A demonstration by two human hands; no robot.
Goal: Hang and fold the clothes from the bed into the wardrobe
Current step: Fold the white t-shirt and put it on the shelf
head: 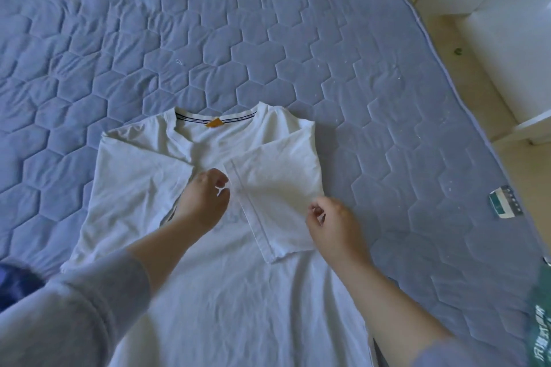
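White T-shirt [226, 292] lies flat on the bed [268, 24], open quilt beyond. Left hand [205, 202], loosely curled and empty, sits beside the folded sleeve [277, 188] hem. Right hand [334, 226] is at its outer edge, grip indeterminate.

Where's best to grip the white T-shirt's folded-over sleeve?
Pinch the stitched cuff hem of the folded-over sleeve, coming from the middle of the white cotton T-shirt: that free edge lies on top, while the outer side is a closed fold.
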